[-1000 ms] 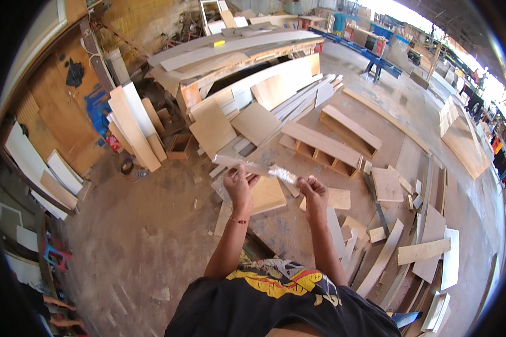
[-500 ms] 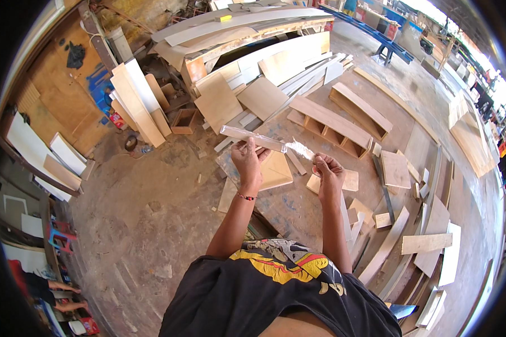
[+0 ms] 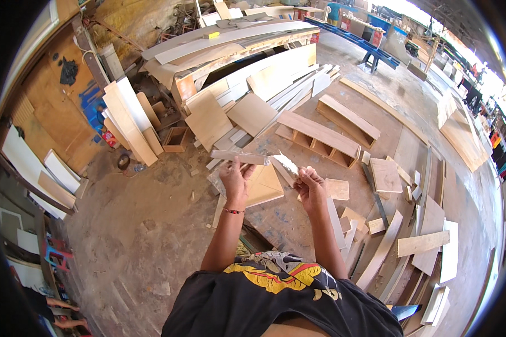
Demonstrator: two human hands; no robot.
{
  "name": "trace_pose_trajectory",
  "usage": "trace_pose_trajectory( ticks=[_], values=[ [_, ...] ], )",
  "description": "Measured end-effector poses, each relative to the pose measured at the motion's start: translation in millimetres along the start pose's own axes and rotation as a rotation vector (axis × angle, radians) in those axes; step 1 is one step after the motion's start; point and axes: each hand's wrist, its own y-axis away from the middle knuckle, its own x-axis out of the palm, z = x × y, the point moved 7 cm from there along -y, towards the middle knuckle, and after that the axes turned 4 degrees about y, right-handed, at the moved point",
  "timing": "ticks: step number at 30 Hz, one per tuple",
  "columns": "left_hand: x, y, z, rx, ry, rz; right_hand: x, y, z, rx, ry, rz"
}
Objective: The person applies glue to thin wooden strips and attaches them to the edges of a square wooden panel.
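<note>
In front of my body, my left hand is closed on a long, narrow, pale strip, held nearly level with its left end raised slightly. My right hand pinches a white, ragged-edged piece whose far tip comes up to the strip's right end. Whether the two touch or are joined I cannot make out. Below the strip, a light wooden panel lies on the low work surface.
Beyond my hands lies a long wooden compartment frame, with another frame behind it. Boards are heaped by a bench. Offcuts spread to the right. A person's arms show at lower left.
The strip has tipped and its clear-looking face now appears duller. Both hands sit slightly lower and further left in the picture, as the whole view has shifted; both keep their hold.
</note>
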Motion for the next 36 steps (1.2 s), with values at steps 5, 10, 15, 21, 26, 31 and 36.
trace_pose_trajectory(
  ticks=[5, 10, 15, 21, 26, 31, 36],
  values=[
    [3.0, 10.7, 30.3, -0.217, 0.133, 0.041, 21.9, 7.6, -8.0, 0.059, -0.063, 0.071],
    [7.1, 12.3, 44.8, -0.361, 0.257, 0.084, 18.8, 4.2, 3.7, -0.046, -0.031, -0.018],
    [13.8, 12.9, 53.2, -0.439, 0.33, 0.106, 12.0, -0.1, 17.0, -0.276, 0.164, -0.094],
    [26.6, 20.4, 52.9, -0.447, 0.341, 0.11, 25.6, 7.8, 29.0, -0.412, 0.199, -0.112],
    [25.8, 19.1, 56.4, -0.455, 0.34, 0.085, 22.9, 6.0, 30.8, -0.463, 0.209, -0.147],
    [27.1, 16.6, 61.6, -0.435, 0.332, 0.087, 13.0, 4.1, 26.2, -0.515, 0.447, -0.245],
    [24.9, 13.2, 56.6, -0.421, 0.287, 0.053, 11.5, 5.0, 25.1, -0.606, 0.674, -0.258]
  ],
)
